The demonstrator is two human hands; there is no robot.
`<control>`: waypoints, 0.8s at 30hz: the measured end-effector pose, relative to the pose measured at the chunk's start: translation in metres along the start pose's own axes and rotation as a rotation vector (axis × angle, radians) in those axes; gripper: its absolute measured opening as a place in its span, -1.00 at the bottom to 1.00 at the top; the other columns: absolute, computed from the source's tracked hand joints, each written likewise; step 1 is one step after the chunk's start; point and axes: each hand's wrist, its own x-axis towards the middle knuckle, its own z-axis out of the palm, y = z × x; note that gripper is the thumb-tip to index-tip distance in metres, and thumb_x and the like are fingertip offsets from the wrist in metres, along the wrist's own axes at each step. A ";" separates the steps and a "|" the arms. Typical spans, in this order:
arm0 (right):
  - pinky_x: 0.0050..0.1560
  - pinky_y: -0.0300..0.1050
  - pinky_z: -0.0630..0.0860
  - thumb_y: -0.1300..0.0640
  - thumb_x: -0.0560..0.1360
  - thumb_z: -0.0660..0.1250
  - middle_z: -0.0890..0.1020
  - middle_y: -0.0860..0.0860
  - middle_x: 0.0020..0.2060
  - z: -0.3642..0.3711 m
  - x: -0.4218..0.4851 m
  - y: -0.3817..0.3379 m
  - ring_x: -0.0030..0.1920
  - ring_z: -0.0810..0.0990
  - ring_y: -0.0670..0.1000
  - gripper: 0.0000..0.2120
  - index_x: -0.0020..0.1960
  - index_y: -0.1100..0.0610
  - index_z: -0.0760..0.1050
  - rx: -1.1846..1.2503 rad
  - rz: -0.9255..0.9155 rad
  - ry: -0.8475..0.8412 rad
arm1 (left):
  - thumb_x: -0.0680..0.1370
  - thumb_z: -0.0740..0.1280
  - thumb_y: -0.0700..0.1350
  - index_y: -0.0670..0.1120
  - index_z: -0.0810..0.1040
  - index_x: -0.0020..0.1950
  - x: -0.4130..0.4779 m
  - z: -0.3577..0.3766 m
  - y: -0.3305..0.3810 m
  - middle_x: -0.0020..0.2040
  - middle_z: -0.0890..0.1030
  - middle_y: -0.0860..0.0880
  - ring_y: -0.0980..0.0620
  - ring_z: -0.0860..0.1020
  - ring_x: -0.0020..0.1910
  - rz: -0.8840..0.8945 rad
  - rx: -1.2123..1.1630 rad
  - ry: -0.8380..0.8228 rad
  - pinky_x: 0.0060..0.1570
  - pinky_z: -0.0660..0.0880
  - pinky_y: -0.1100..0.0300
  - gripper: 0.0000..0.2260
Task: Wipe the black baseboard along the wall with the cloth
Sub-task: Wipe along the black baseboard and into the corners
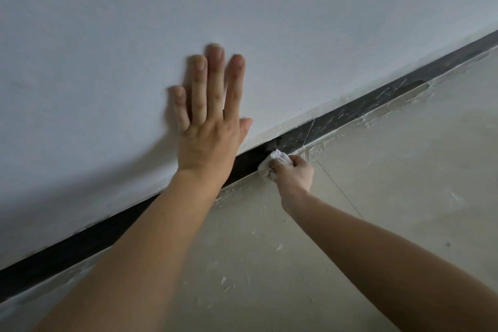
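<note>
The black baseboard (350, 113) runs diagonally between white wall (296, 21) and beige floor (404, 197). Your right hand (295, 171) clenches the white cloth (272, 163) against it. Your left hand (210, 127), fingers flat, braces on the wall, its forearm covering 1 stretch. Plaster flecks litter the floor.

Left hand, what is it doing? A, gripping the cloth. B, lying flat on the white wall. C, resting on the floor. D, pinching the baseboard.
B: the left hand lies with straight fingers against the white wall, while the right hand grips the cloth at the black baseboard.
</note>
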 end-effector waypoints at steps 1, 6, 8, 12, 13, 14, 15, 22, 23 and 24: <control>-0.36 -0.26 0.43 0.32 0.37 0.38 0.56 0.00 -0.37 -0.003 0.004 -0.001 -0.36 0.52 -0.07 -0.89 -0.12 0.19 0.55 0.004 -0.003 0.005 | 0.48 0.24 0.26 -0.14 -0.29 0.54 0.000 0.001 0.001 0.50 -0.37 -0.25 -0.15 -0.48 0.42 -0.004 0.015 -0.004 0.39 -0.42 -0.07 -0.06; -0.30 -0.20 0.46 0.31 0.41 0.35 0.56 0.02 -0.30 -0.021 0.026 -0.012 -0.28 0.52 -0.01 -0.88 -0.07 0.18 0.52 0.042 0.008 0.089 | 0.48 0.24 0.28 -0.14 -0.31 0.54 0.001 0.003 0.003 0.49 -0.38 -0.26 -0.16 -0.48 0.42 -0.009 0.047 -0.008 0.39 -0.41 -0.09 -0.04; -0.27 -0.18 0.52 0.30 0.44 0.32 0.56 0.03 -0.27 -0.032 0.032 -0.020 -0.26 0.54 -0.01 -0.84 0.02 0.21 0.49 0.105 0.029 0.144 | 0.47 0.26 0.28 -0.14 -0.30 0.54 0.001 0.004 0.003 0.49 -0.27 -0.26 -0.16 -0.48 0.43 -0.006 0.045 -0.002 0.39 -0.40 -0.09 -0.04; -0.44 -0.34 0.45 0.31 0.43 0.34 0.54 -0.01 -0.32 -0.039 0.014 -0.022 -0.36 0.50 -0.09 -0.87 -0.04 0.18 0.47 -0.006 -0.051 0.068 | 0.48 0.25 0.28 -0.15 -0.28 0.55 0.000 0.005 0.004 0.46 -0.44 -0.26 -0.17 -0.47 0.43 -0.003 0.060 0.014 0.39 -0.40 -0.10 -0.04; -0.45 -0.35 0.43 0.31 0.42 0.35 0.54 -0.02 -0.33 -0.035 0.006 -0.018 -0.36 0.49 -0.10 -0.88 -0.08 0.16 0.47 -0.048 -0.087 0.013 | 0.48 0.25 0.28 -0.15 -0.28 0.55 0.001 0.005 0.004 0.46 -0.43 -0.26 -0.16 -0.47 0.44 -0.003 0.060 0.016 0.40 -0.39 -0.10 -0.05; -0.44 -0.34 0.40 0.29 0.42 0.37 0.53 -0.03 -0.34 -0.028 -0.002 -0.015 -0.36 0.48 -0.11 -0.89 -0.09 0.16 0.47 -0.094 -0.121 -0.040 | 0.48 0.24 0.28 -0.15 -0.28 0.55 0.001 0.005 0.004 0.48 -0.41 -0.25 -0.16 -0.46 0.44 -0.002 0.060 0.018 0.40 -0.39 -0.10 -0.05; -0.42 -0.32 0.39 0.26 0.42 0.38 0.53 -0.04 -0.34 -0.021 -0.010 -0.010 -0.36 0.47 -0.11 -0.90 -0.10 0.16 0.48 -0.142 -0.154 -0.090 | 0.48 0.23 0.28 -0.15 -0.27 0.55 0.001 0.005 0.004 0.49 -0.39 -0.26 -0.17 -0.46 0.44 0.000 0.062 0.021 0.40 -0.38 -0.10 -0.06; -0.40 -0.34 0.39 0.24 0.42 0.39 0.56 -0.03 -0.32 -0.013 -0.002 -0.015 -0.34 0.48 -0.13 -0.91 -0.10 0.17 0.50 -0.166 -0.217 -0.072 | 0.50 0.22 0.27 -0.15 -0.26 0.56 -0.001 0.007 0.003 0.46 -0.43 -0.26 -0.17 -0.45 0.44 0.008 0.065 0.029 0.40 -0.37 -0.11 -0.08; -0.39 -0.32 0.38 0.25 0.41 0.39 0.56 -0.04 -0.31 -0.018 0.007 -0.019 -0.33 0.48 -0.13 -0.90 -0.08 0.18 0.52 -0.152 -0.205 -0.032 | 0.50 0.23 0.27 -0.16 -0.26 0.56 -0.001 0.007 0.003 0.45 -0.44 -0.26 -0.17 -0.45 0.44 0.011 0.069 0.030 0.40 -0.38 -0.11 -0.07; -0.38 -0.31 0.36 0.26 0.42 0.38 0.56 -0.04 -0.31 -0.024 0.015 -0.023 -0.33 0.48 -0.14 -0.90 -0.07 0.19 0.52 -0.143 -0.195 0.008 | 0.50 0.23 0.27 -0.16 -0.26 0.56 -0.001 0.007 0.003 0.45 -0.44 -0.26 -0.17 -0.46 0.44 0.011 0.070 0.033 0.40 -0.38 -0.11 -0.07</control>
